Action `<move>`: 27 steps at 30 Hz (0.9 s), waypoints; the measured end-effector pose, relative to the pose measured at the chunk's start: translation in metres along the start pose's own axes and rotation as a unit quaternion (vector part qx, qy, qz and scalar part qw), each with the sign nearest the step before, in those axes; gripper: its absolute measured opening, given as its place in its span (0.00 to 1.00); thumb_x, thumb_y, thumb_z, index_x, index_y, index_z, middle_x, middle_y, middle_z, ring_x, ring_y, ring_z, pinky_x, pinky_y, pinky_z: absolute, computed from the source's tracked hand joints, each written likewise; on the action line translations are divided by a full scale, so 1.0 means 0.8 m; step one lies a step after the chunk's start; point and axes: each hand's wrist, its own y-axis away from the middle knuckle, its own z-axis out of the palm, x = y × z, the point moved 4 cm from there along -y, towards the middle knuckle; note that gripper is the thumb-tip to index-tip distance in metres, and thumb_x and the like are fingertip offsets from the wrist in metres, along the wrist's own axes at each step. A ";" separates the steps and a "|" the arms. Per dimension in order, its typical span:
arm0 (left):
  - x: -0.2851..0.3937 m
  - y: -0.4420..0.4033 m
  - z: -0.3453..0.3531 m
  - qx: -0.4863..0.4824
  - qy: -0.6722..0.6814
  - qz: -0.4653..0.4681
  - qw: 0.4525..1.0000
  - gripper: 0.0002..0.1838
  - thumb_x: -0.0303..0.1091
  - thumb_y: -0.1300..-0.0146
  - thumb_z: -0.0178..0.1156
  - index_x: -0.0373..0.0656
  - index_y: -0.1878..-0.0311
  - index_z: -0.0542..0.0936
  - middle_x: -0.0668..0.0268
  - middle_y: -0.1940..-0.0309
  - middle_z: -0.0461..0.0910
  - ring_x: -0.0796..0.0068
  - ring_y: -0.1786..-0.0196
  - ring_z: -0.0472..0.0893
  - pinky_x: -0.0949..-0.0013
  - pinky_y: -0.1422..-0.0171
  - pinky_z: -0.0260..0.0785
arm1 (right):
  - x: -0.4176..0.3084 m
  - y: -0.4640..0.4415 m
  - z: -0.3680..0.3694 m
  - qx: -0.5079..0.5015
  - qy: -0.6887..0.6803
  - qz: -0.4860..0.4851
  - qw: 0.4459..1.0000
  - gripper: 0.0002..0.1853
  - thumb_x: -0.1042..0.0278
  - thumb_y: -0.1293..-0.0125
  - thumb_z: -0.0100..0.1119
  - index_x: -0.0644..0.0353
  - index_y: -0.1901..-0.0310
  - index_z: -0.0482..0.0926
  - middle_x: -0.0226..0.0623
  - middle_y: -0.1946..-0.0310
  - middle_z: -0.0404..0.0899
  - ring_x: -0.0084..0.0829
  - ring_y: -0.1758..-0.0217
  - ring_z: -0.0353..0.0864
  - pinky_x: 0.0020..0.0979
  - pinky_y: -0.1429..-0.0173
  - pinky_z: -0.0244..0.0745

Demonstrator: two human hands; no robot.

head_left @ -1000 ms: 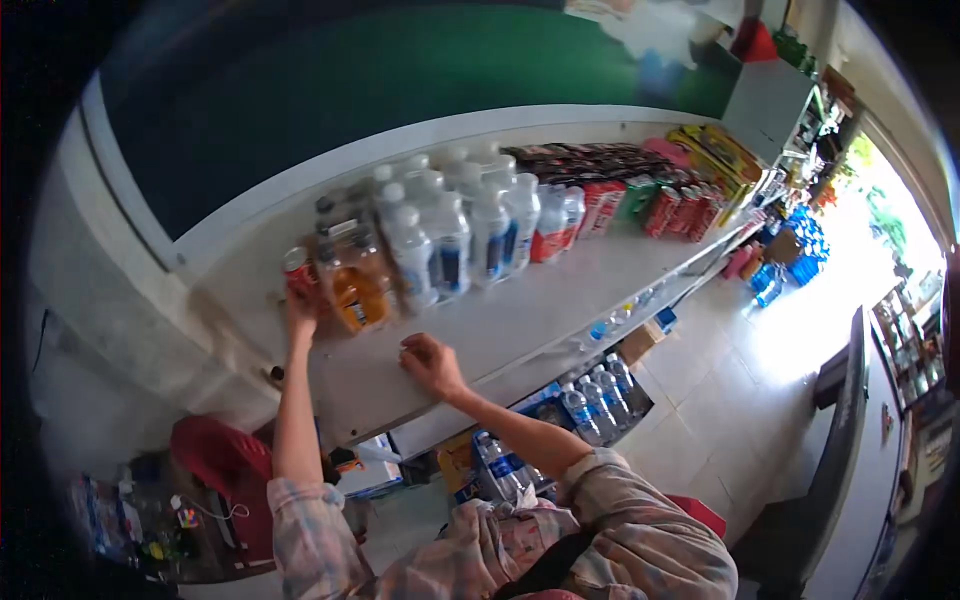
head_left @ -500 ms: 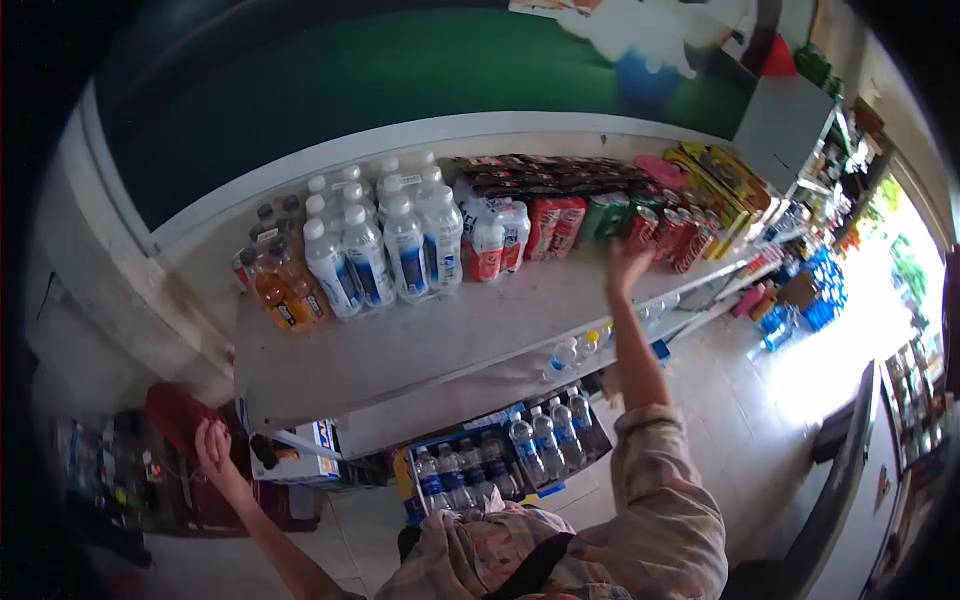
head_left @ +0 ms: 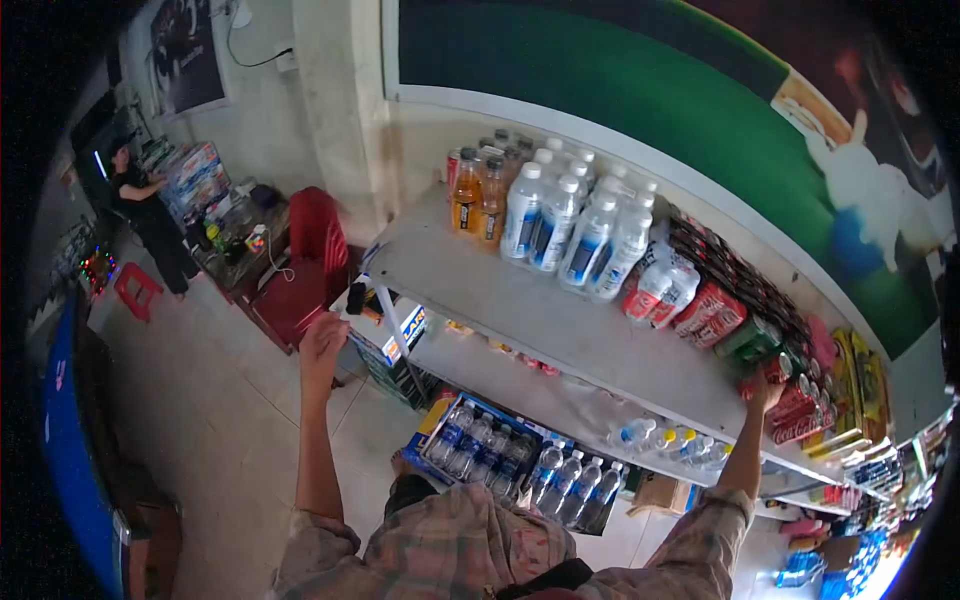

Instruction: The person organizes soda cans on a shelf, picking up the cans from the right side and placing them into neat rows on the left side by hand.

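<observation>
On the right, my right hand point(head_left: 766, 392) is closed round a red can point(head_left: 778, 368) at the shelf edge, beside red Coca-Cola cans point(head_left: 800, 412) and green cans point(head_left: 750, 340). My left hand point(head_left: 323, 340) is raised at the left near the red chair, fingers bent and close together; whether it holds anything is too small to tell. Along the grey shelf point(head_left: 440, 262) stand orange-drink bottles point(head_left: 466, 200), white-capped bottles with blue labels point(head_left: 590, 240), red-labelled bottles point(head_left: 650, 290) and a red can pack point(head_left: 712, 314).
Below are trays of water bottles point(head_left: 470, 440) and a lower shelf with clear bottles point(head_left: 660, 438). A red chair point(head_left: 318, 245), a cluttered table point(head_left: 235, 235), a red stool point(head_left: 137, 288) and a person in dark clothes point(head_left: 150, 205) are at the left. A cardboard box point(head_left: 660, 494) lies low.
The view has swung left, bringing the person and stool into sight. My left hand went from the small can at the shelf's left end to beside the chair. My right hand reached the cans at the right.
</observation>
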 end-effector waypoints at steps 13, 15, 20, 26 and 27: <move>0.017 0.023 0.197 -0.371 -0.061 0.109 0.920 0.34 0.33 0.49 0.66 0.41 0.39 0.63 0.60 0.44 0.70 0.69 0.41 0.69 0.63 0.39 0.63 | -0.307 0.438 0.063 -0.463 -0.207 -0.187 0.841 0.26 0.63 0.57 0.74 0.63 0.57 0.73 0.35 0.69 0.81 0.26 0.64 0.80 0.28 0.59 0.76; 0.020 0.021 0.219 -0.356 -0.071 0.193 0.912 0.38 0.34 0.52 0.69 0.40 0.39 0.62 0.57 0.43 0.69 0.64 0.39 0.68 0.62 0.39 0.63 | -0.371 0.511 0.079 -0.552 -0.225 -0.180 0.782 0.31 0.58 0.59 0.75 0.63 0.55 0.72 0.38 0.66 0.81 0.28 0.64 0.81 0.29 0.59 0.76; 0.015 -0.041 0.189 -0.237 -0.048 0.155 0.958 0.35 0.28 0.54 0.66 0.40 0.41 0.63 0.53 0.50 0.72 0.56 0.48 0.74 0.63 0.47 0.67 | -0.504 0.625 0.112 -0.508 -0.221 -0.262 0.790 0.37 0.52 0.60 0.75 0.68 0.53 0.69 0.47 0.60 0.78 0.34 0.61 0.81 0.33 0.59 0.77; -0.027 -0.181 0.132 -0.173 -0.115 0.139 0.968 0.32 0.30 0.54 0.66 0.39 0.45 0.63 0.53 0.58 0.77 0.53 0.54 0.78 0.61 0.52 0.70 | -0.562 0.678 0.200 -0.461 -0.302 -0.258 0.793 0.39 0.55 0.55 0.72 0.66 0.45 0.65 0.49 0.55 0.75 0.39 0.57 0.80 0.35 0.56 0.77; -0.040 -0.210 0.132 -0.181 -0.111 0.142 0.967 0.32 0.30 0.54 0.66 0.39 0.45 0.63 0.53 0.58 0.77 0.53 0.54 0.78 0.61 0.52 0.70 | -0.561 0.681 0.204 -0.449 -0.280 -0.274 0.803 0.37 0.59 0.53 0.70 0.64 0.44 0.63 0.47 0.53 0.74 0.36 0.55 0.79 0.35 0.55 0.77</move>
